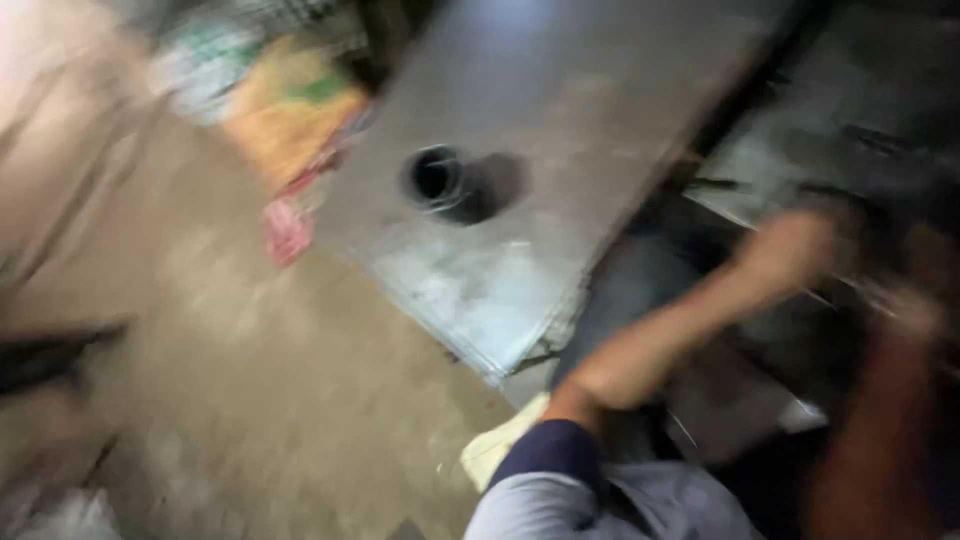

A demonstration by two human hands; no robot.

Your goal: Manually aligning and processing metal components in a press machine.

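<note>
The head view is badly smeared by motion, so only broad shapes read clearly. A dusty brown floor [260,370] fills the lower left, with pale scuffs across it. Over it, running from the top centre down toward the middle, lies a broad grey metal sheet [560,130] with a dull shine, its near corner jutting out above the floor. On that sheet stands a short dark ring-shaped part [440,182], open end toward the camera, throwing a shadow to its right. It sits well apart from both hands.

To the upper left, just beside the sheet's edge, lies a heap of orange and green packaging [285,105], and below it a scrap of pink cloth [287,232] on the floor. A pale lump [500,445] lies near the sheet's lower corner.

On the right, the left hand [800,245] reaches out at the end of a bare forearm that rises from a dark blue sleeve cuff [555,450] and crosses in front of a second grey metal plate [790,150] and the dark gap beneath it. Whether its fingers are spread, closed or gripping anything cannot be told through the blur. The right hand [915,310] is a blurred shape at the far right edge, close to the left one; the set of its fingers cannot be told either.
</note>
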